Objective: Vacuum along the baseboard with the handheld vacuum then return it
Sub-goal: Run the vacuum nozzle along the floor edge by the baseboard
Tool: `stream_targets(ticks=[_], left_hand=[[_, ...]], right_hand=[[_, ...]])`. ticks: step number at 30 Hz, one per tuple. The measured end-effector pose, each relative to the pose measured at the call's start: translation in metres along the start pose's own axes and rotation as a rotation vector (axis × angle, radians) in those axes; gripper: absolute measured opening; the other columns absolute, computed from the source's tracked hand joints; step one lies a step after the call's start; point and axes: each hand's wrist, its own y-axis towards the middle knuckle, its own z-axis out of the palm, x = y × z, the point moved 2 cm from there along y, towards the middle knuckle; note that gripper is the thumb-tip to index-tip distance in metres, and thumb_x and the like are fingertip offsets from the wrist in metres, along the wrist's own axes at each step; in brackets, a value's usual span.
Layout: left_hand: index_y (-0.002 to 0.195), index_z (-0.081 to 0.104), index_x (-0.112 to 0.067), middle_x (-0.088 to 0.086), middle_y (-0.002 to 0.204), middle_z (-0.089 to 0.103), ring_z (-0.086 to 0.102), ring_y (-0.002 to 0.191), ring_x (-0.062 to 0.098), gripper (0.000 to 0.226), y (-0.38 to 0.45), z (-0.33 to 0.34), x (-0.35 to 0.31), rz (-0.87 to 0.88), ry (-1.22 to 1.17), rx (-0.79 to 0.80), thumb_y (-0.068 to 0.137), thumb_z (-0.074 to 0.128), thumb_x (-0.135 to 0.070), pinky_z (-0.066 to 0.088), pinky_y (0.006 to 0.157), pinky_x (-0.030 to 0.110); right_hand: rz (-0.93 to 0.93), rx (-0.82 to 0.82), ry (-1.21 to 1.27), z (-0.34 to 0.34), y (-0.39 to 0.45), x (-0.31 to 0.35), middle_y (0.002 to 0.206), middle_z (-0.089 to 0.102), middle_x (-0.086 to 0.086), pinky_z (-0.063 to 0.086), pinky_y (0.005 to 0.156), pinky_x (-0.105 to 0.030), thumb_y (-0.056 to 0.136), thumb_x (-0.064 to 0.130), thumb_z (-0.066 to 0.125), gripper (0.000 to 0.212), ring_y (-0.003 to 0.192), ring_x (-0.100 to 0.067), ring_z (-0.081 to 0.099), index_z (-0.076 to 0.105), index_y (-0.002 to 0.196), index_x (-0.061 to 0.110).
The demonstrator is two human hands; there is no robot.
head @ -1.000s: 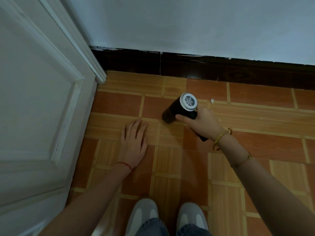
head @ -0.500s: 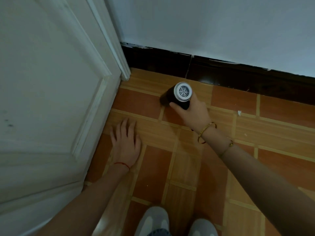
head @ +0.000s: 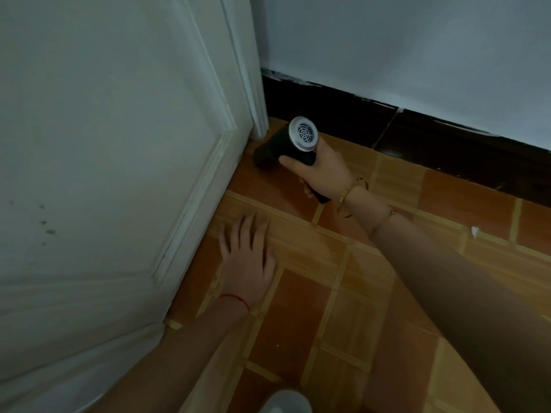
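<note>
My right hand (head: 323,168) grips the handle of a small black handheld vacuum (head: 286,146) with a silver grilled rear cap. Its nozzle points down-left at the floor in the corner where the white door (head: 113,162) meets the dark baseboard (head: 432,135). The nozzle tip is hidden by the vacuum's own body. My left hand (head: 249,260) lies flat on the tiled floor, fingers spread, close beside the door's lower edge.
Orange and tan floor tiles (head: 328,293) fill the lower view. A small white scrap (head: 474,231) lies on the floor to the right. A white wall (head: 417,55) rises above the baseboard. The toe of a grey shoe (head: 286,402) shows at the bottom.
My right hand has carried the vacuum left and toward the wall, into the corner by the door. The view has shifted left with it. My left hand stays flat on the floor.
</note>
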Motion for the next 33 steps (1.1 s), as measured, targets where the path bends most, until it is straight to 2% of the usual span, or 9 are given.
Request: stream_targets(ticks=[3, 8, 11, 13, 17, 19, 21, 25, 33], left_hand=[[0.147, 0.041, -0.015, 0.012, 0.153, 0.039, 0.032, 0.142, 0.031, 0.054, 0.000, 0.000, 0.001, -0.002, -0.019, 0.001, 0.097, 0.039, -0.033, 0.018, 0.116, 0.064], [0.148, 0.041, -0.015, 0.012, 0.153, 0.039, 0.032, 0.142, 0.031, 0.057, 0.001, -0.001, 0.000, -0.001, -0.027, -0.001, 0.094, 0.042, -0.032, 0.018, 0.116, 0.064], [0.147, 0.041, -0.015, 0.012, 0.153, 0.039, 0.031, 0.142, 0.031, 0.057, 0.001, -0.001, 0.001, -0.006, -0.031, 0.002, 0.093, 0.043, -0.032, 0.018, 0.116, 0.064], [0.147, 0.041, -0.015, 0.012, 0.153, 0.039, 0.032, 0.142, 0.031, 0.056, 0.002, -0.001, 0.000, -0.006, -0.040, 0.005, 0.094, 0.042, -0.032, 0.018, 0.116, 0.065], [0.149, 0.039, -0.017, 0.011, 0.154, 0.036, 0.031, 0.143, 0.030, 0.056, 0.002, -0.002, 0.000, -0.002, -0.044, 0.016, 0.095, 0.040, -0.033, 0.018, 0.116, 0.065], [0.149, 0.039, -0.017, 0.010, 0.154, 0.037, 0.031, 0.143, 0.030, 0.057, 0.001, -0.001, 0.001, -0.006, -0.044, 0.014, 0.095, 0.041, -0.033, 0.018, 0.116, 0.064], [0.149, 0.040, -0.016, 0.011, 0.154, 0.038, 0.031, 0.142, 0.030, 0.057, 0.001, -0.001, 0.000, -0.011, -0.040, 0.007, 0.094, 0.041, -0.033, 0.018, 0.117, 0.064], [0.147, 0.043, -0.015, 0.011, 0.154, 0.038, 0.031, 0.142, 0.030, 0.055, 0.002, -0.002, 0.000, -0.005, -0.041, 0.000, 0.095, 0.042, -0.033, 0.015, 0.118, 0.062], [0.147, 0.042, -0.016, 0.011, 0.154, 0.038, 0.032, 0.142, 0.030, 0.054, 0.002, -0.003, 0.000, -0.010, -0.042, 0.014, 0.095, 0.041, -0.033, 0.017, 0.117, 0.064]], right_hand=[[-0.060, -0.103, 0.003, 0.008, 0.011, 0.004, 0.092, 0.060, 0.005, 0.050, 0.055, -0.021, 0.083, 0.049, 0.067, 0.068, 0.053, -0.001, 0.051, 0.036, 0.138, 0.025], [-0.041, 0.164, 0.053, 0.025, 0.004, 0.008, 0.065, 0.062, 0.000, 0.046, 0.041, -0.024, 0.085, 0.041, 0.068, 0.063, 0.041, -0.013, 0.057, 0.037, 0.136, 0.021], [-0.073, 0.026, 0.030, 0.028, 0.008, 0.007, 0.081, 0.064, 0.003, 0.047, 0.045, -0.021, 0.084, 0.044, 0.068, 0.065, 0.045, -0.004, 0.053, 0.039, 0.136, 0.019], [-0.086, -0.057, 0.043, 0.025, 0.011, 0.005, 0.094, 0.065, -0.004, 0.049, 0.055, -0.020, 0.083, 0.045, 0.068, 0.066, 0.054, 0.002, 0.049, 0.038, 0.136, 0.020], [-0.061, 0.118, 0.025, 0.024, 0.008, 0.005, 0.073, 0.064, 0.001, 0.045, 0.041, -0.021, 0.084, 0.043, 0.067, 0.063, 0.039, -0.008, 0.056, 0.039, 0.135, 0.019], [-0.076, 0.021, 0.004, 0.023, 0.010, 0.004, 0.081, 0.064, 0.003, 0.049, 0.046, -0.023, 0.083, 0.046, 0.068, 0.063, 0.047, -0.008, 0.059, 0.042, 0.134, 0.018], [-0.068, -0.165, 0.010, 0.020, 0.013, -0.001, 0.099, 0.068, -0.002, 0.058, 0.065, -0.034, 0.080, 0.053, 0.068, 0.069, 0.071, -0.016, 0.066, 0.043, 0.134, 0.019], [-0.047, -0.325, -0.067, 0.012, 0.016, -0.005, 0.119, 0.065, -0.005, 0.054, 0.085, -0.036, 0.079, 0.057, 0.064, 0.079, 0.104, -0.024, 0.064, 0.037, 0.141, 0.016], [0.007, -0.465, -0.065, -0.013, 0.014, -0.015, 0.118, 0.064, -0.006, 0.053, 0.086, -0.037, 0.082, 0.052, 0.065, 0.078, 0.104, -0.022, 0.063, 0.036, 0.142, 0.012]])
